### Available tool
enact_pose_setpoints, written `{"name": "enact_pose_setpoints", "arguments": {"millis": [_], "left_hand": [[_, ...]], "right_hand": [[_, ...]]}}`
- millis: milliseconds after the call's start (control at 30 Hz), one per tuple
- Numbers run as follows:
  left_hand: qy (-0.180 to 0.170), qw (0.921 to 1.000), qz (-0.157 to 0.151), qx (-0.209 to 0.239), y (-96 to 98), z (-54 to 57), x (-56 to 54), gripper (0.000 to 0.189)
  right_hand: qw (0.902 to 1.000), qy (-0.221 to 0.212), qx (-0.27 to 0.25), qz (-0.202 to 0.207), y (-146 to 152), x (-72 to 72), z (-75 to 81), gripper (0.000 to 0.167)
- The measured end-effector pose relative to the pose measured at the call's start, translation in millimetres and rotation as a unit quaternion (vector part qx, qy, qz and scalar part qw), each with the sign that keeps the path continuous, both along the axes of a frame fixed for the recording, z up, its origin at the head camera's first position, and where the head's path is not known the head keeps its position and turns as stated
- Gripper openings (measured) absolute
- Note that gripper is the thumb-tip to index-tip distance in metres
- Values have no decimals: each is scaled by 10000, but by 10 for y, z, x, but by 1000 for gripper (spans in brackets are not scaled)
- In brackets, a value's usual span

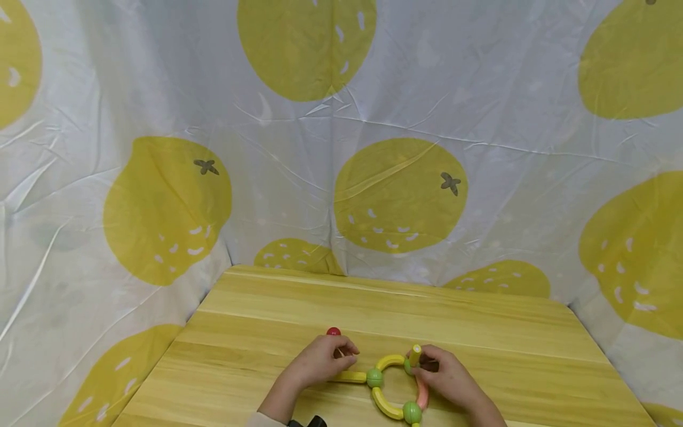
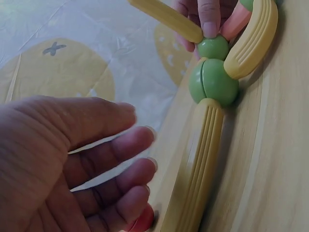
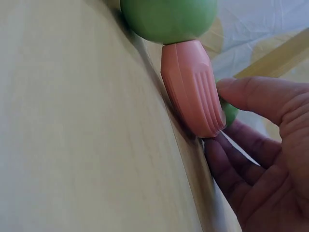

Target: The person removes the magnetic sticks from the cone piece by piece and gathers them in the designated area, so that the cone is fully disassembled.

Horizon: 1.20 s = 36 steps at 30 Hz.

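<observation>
A ring of curved yellow rods (image 1: pixel 386 405) and one curved pink rod (image 3: pixel 190 87), joined by green balls (image 1: pixel 374 378), lies on the wooden table. My right hand (image 1: pixel 450 379) pinches the far-right green ball (image 2: pixel 212 47) between thumb and fingers; a straight yellow rod (image 1: pixel 415 354) sticks up from that ball. Leftward from the ring's left ball runs another straight yellow rod (image 2: pixel 195 164). Beside it hovers my left hand (image 1: pixel 322 359), fingers loosely bent, with nothing in its grasp. A red ball (image 1: pixel 333 331) shows just beyond the left hand, partly hidden by its fingers in the left wrist view.
The wooden table (image 1: pixel 256 302) reaches back to a white curtain (image 1: pixel 288 178) printed with yellow fruit, which also hangs along both sides. A black object (image 1: pixel 316 421) pokes in at the bottom edge of the head view, near the left forearm.
</observation>
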State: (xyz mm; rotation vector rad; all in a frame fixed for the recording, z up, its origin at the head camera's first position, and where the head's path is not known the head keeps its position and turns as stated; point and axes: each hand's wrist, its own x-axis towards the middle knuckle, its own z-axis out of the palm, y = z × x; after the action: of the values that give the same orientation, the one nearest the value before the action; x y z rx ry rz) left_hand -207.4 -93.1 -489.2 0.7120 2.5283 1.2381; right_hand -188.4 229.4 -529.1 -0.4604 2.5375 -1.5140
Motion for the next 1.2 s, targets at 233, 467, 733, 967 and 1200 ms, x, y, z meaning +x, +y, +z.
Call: {"name": "enact_pose_setpoints", "arguments": {"millis": [233,467,733,967,1200], "left_hand": [[-144,9981,-92,587,119,-5,39,28],[-1270,9825,-209,1345,314,-11,162,36],[-772,9887,-29,1282,534,-47,295,37],[71,9951,305,941,611,-75,333,21],[314,9960,349,755,588,-120,319,18]], "right_hand": [[9999,122,-62,-16,-64,1,-4,32],[9992,384,42,50,-129,7,-36,30],[9975,668,243,3,-169,19,-42,31],[9976,617,324,-26,-174,20,-47,32],[9984,460,328,-30,-174,6,-35,32]]}}
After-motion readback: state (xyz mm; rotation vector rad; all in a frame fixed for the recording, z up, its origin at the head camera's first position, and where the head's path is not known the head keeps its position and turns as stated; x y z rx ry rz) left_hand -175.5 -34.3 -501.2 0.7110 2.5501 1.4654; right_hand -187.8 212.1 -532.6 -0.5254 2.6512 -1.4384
